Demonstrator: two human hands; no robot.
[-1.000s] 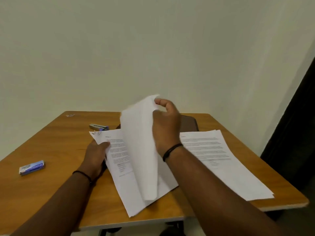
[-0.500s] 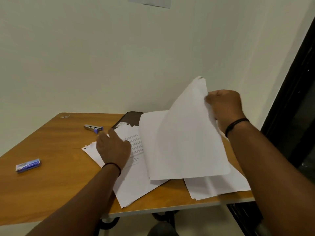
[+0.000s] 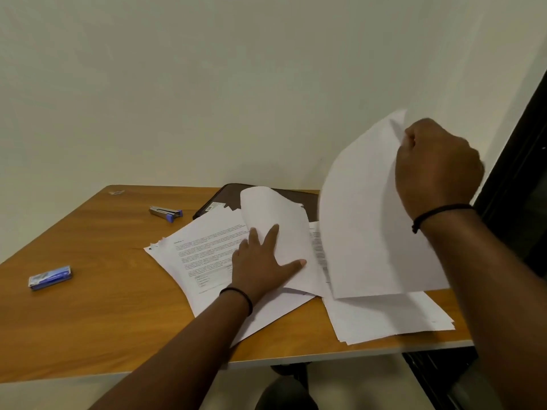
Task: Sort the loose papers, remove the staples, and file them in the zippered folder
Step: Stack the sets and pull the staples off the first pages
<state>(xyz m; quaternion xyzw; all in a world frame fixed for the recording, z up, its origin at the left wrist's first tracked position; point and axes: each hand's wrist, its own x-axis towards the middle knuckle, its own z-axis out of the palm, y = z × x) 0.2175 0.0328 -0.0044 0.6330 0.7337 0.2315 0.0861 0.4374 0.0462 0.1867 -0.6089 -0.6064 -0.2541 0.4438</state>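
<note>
Mid-sort, by the look of it: right hand (image 3: 438,170) up near the wall, fingers curled round the top edge of a lifted sheet (image 3: 370,220), blank back toward the camera, lower edge hanging just above the right pile (image 3: 390,318) at the table's (image 3: 88,306) front right corner. Left hand (image 3: 263,261) flat and spread, fingers straight, pressing the left pile (image 3: 201,253) where a curled page (image 3: 275,214) arches up beside the fingertips. Zippered folder (image 3: 233,196) dark brown, lying shut at the back by the wall, partly buried under the left pile. To do this step well: lower the sheet bottom edge first onto the right pile, square to the corners, and let go only once flat, since that pile already overhangs the table edge and could slide off. Keep the left palm down so the curled page does not spring over and muddle the order. Worth checking each top corner for a staple before stacking; none discernible here. Staple remover (image 3: 165,212) within left reach behind the pile; blue staple box (image 3: 50,278) well apart to the left. Folder not yet opened, so filing likely some way off.
</note>
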